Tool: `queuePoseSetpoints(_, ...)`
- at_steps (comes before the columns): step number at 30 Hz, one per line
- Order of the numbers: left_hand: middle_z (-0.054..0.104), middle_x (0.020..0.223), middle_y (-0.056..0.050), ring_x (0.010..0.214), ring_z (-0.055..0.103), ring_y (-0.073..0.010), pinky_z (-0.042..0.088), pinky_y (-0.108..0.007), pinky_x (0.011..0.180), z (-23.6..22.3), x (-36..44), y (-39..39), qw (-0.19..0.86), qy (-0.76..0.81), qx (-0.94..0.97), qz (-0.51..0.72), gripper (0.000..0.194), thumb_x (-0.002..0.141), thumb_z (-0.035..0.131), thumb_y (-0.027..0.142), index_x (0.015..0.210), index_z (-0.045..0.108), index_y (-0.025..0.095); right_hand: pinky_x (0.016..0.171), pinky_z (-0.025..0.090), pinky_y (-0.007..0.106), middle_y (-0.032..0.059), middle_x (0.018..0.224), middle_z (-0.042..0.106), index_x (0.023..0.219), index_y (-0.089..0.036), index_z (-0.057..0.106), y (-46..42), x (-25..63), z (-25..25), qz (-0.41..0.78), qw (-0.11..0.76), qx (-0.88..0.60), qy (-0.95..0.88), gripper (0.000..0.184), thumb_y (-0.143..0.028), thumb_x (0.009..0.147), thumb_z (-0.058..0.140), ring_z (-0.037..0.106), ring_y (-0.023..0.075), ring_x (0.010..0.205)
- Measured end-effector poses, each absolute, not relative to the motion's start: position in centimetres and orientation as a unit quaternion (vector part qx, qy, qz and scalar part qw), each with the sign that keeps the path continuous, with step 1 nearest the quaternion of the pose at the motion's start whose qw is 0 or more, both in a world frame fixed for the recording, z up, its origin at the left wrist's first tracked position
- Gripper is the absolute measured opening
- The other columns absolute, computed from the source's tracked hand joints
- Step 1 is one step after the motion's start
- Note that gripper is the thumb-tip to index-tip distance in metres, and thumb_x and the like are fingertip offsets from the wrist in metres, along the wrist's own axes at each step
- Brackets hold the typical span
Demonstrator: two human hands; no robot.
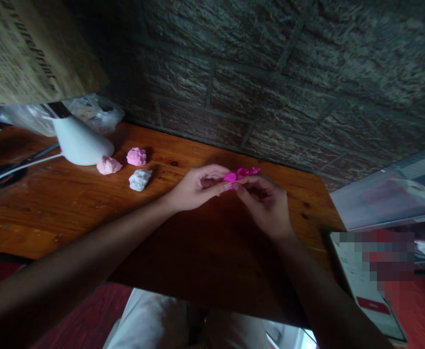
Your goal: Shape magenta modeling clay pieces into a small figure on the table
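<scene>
Both hands meet above the wooden table, pinching a piece of bright magenta modelling clay between fingers and thumbs. My left hand grips its left side, and my right hand holds it from the right. A thin, lumpy end of the clay sticks out above the right fingers; the fingers hide part of the rest. Left of my hands lie three crumpled lumps of similar material: a pink lump, a pale pink lump and a white lump.
A lamp with a white base and a printed paper-like shade stands at the left. Behind it is a clear plastic bag. A tablet-like device lies at the right edge of the wooden table. A brick-patterned wall borders the back.
</scene>
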State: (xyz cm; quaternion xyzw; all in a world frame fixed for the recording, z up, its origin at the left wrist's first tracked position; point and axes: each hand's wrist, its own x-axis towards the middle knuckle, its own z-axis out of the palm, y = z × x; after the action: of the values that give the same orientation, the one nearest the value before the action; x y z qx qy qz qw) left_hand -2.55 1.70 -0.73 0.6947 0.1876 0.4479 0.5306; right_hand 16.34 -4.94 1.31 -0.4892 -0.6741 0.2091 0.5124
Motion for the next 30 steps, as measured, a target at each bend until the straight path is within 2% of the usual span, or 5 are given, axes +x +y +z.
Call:
queuePoseSetpoints(6,0.077,0.097,-0.009,0.088,0.073,-0.0185,0.057,-0.028,0.081,-0.7,-2.6,1.7,0.488,0.219,0.721,0.44,0.021,0.085,0.075,0.028,0.099,0.069,0.013,0.06,0.056,0.026,-0.0003,0.071,0.077,0.083,-0.023,0.074,-5.6,15.2,1.7,0.086,0.483,-0.535,-0.688,0.005,-0.019,0.083,0.072,0.071,0.0147,0.06)
queuePoseSetpoints(14,0.075,0.084,-0.006,0.074,0.068,-0.0144,0.053,-0.026,0.071,0.3,-2.5,0.7,0.505,0.203,0.738,0.399,0.014,0.086,0.071,0.026,0.089,0.069,0.013,0.06,0.056,0.028,0.0023,0.071,0.078,0.077,-0.02,0.071,-4.5,16.3,2.3,0.004,0.546,-0.602,-0.583,0.009,-0.027,0.08,0.076,0.074,0.0185,0.062)
queuePoseSetpoints(19,0.077,0.092,-0.008,0.082,0.071,-0.0161,0.053,-0.027,0.077,-0.7,-3.1,2.2,0.439,0.255,0.741,0.44,0.017,0.089,0.066,0.029,0.095,0.071,0.014,0.061,0.055,0.028,0.0016,0.076,0.077,0.09,-0.019,0.075,-3.5,18.6,2.1,0.205,0.625,-0.562,-0.502,0.019,-0.033,0.078,0.08,0.068,0.0144,0.063)
queuePoseSetpoints(23,0.079,0.092,-0.006,0.08,0.07,-0.0165,0.052,-0.029,0.077,-1.4,-4.3,4.0,0.281,0.407,0.751,0.436,0.018,0.09,0.064,0.03,0.096,0.073,0.015,0.065,0.055,0.026,0.002,0.087,0.079,0.093,-0.024,0.081,-3.4,18.1,1.6,0.397,0.589,-0.512,-0.483,0.024,-0.041,0.077,0.084,0.064,0.0115,0.068)
queuePoseSetpoints(30,0.079,0.092,-0.007,0.082,0.07,-0.0199,0.052,-0.033,0.08,-1.1,-4.9,3.9,0.145,0.415,0.833,0.337,0.018,0.093,0.062,0.026,0.097,0.077,0.017,0.077,0.056,0.021,0.0016,0.1,0.08,0.094,-0.028,0.084,-3.6,18.2,1.9,0.533,0.566,-0.467,-0.421,0.029,-0.043,0.07,0.091,0.068,0.0101,0.083)
